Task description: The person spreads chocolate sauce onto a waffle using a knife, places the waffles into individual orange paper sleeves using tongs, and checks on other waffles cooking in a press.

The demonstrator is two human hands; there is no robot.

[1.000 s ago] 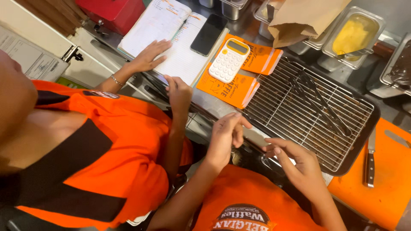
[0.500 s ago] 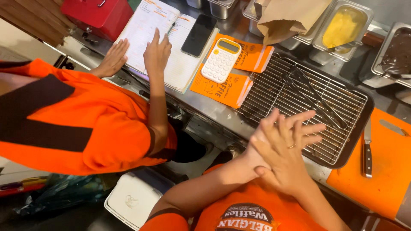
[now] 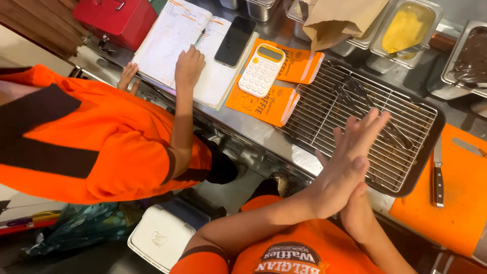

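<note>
My left hand (image 3: 347, 162) and my right hand (image 3: 357, 215) are pressed palm to palm above the near edge of a dark tray with a wire rack (image 3: 324, 111). The left hand lies on top with its fingers spread and hides most of the right hand. Neither hand holds anything. Metal tongs (image 3: 378, 114) lie on the rack just beyond my fingertips. To the left, a co-worker in an orange shirt (image 3: 101, 147) rests one hand (image 3: 188, 66) on an open notebook (image 3: 162, 45).
A white calculator (image 3: 261, 70) and orange leaflets (image 3: 264, 104) lie left of the rack, with a black phone (image 3: 235, 34) on the notebook. A knife (image 3: 437, 172) rests on an orange cutting board (image 3: 456, 213). Behind are a paper bag (image 3: 340, 18), a yellow-filled pan (image 3: 408, 28) and a red box (image 3: 116, 18).
My hands left the counter edge, came together and now press palm to palm higher over the rack. The co-worker's hand moved up onto the notebook.
</note>
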